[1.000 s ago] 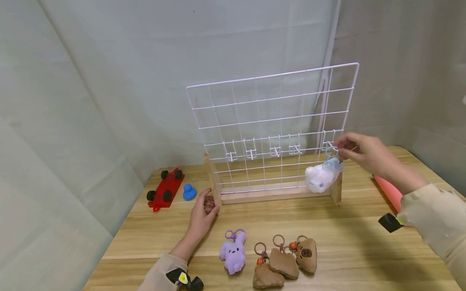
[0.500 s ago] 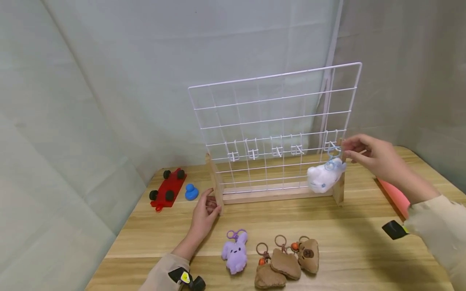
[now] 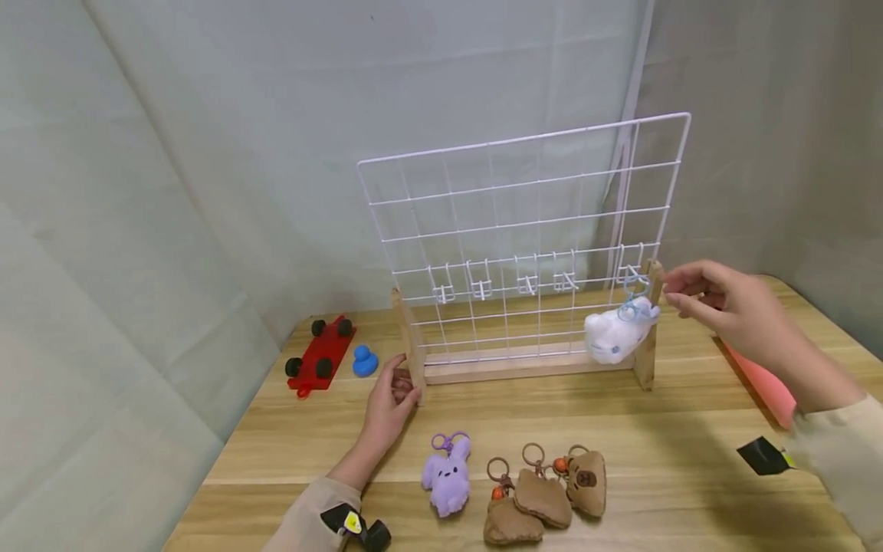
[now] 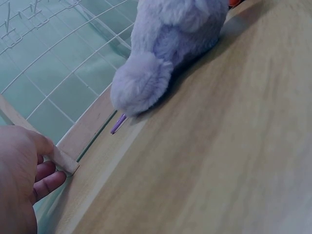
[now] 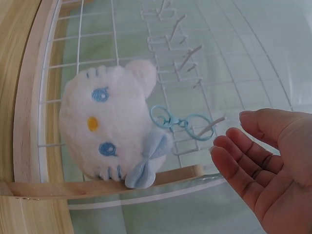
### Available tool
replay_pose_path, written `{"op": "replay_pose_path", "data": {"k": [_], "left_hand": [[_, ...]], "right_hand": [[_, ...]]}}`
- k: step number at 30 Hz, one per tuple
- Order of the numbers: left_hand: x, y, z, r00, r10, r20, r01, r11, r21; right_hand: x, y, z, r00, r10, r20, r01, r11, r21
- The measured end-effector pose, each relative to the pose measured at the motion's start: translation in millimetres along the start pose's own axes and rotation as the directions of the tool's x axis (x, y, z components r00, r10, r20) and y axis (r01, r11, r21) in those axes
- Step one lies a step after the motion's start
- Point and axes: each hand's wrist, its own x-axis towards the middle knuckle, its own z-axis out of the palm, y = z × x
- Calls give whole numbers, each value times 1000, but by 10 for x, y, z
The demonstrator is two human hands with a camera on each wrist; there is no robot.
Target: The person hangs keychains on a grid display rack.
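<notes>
A white cat plush keychain (image 3: 616,335) with a pale blue bow hangs by its blue ring (image 5: 199,127) from the rightmost hook (image 5: 213,126) of a white wire grid rack (image 3: 503,309). Just right of it my right hand (image 3: 724,301) hovers, apart from the ring, with relaxed, slightly bent fingers and nothing in them. My left hand (image 3: 388,400) grips the foot of the rack's left wooden side piece (image 4: 63,161) between thumb and fingers. Nearest to that hand lies a purple bunny plush keychain (image 3: 447,483), seen close up in the left wrist view.
Several more white hooks (image 3: 527,285) line the grid to the left. Three brown plush keychains (image 3: 545,498) lie at the table's front. A red wheeled toy (image 3: 324,354) and a blue duck-like toy (image 3: 364,361) sit at left. A pink-red flat object (image 3: 759,383) lies at right.
My right hand has let go of the blue ring and drawn back to the right. The cat plush now hangs from the hook alone. My left hand keeps its place.
</notes>
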Motion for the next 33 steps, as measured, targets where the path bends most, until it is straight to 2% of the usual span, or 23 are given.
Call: {"op": "replay_pose_path", "data": {"k": [4,6,11,16,26,33], "left_hand": [[62,-211,35,1000,5,-7,-5,1000,-1],[69,-235,34,1000,26,-12,-26,1000,-4],[81,-251,24,998,60,-18,-60,998,-20],[82,-256,19,998,58,-16,-58,998,-5],[51,-278,35,999,32,-7,-32,999,-22],[52,-267,45,999,42,-13,-43,999,-21]], "right_hand": [[-53,-67,6,1000,-21,-4,22,1000,11],[-86,-106,18,999,-39,-10,39,999,15],[-161,-196,81,994,-102,-29,102,995,-5],[-243,-241,188,989,-142,-35,142,990,-1],[-378,-269,391,981,-190,36,183,971,155],[-479,-234,508,974,-197,111,177,969,170]]}}
